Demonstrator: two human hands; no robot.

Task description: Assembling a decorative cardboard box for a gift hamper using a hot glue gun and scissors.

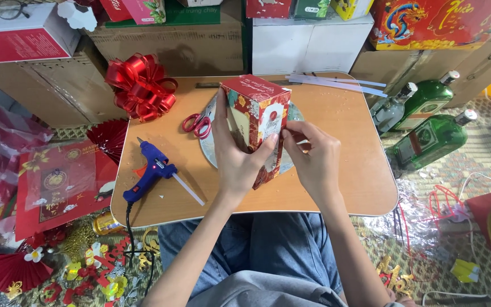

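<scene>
A tall red gift box (pixel 256 116) with floral print and a cream window stands tilted above the small wooden table (pixel 348 170). My left hand (pixel 235 156) wraps around its lower left side, thumb and fingers gripping it. My right hand (pixel 312 159) touches the box's right edge with its fingertips pinched there. Under the box lies a round silvery disc (pixel 208 149), mostly hidden by the box and hands.
Red-handled scissors (pixel 199 123) and a blue glue gun (pixel 150 170) lie on the table's left, a red ribbon bow (pixel 141 86) at its far left corner, white paper strips (pixel 336 83) at the back. Green glass bottles (pixel 430 139) lie on the floor right. Cardboard boxes and red decorations surround.
</scene>
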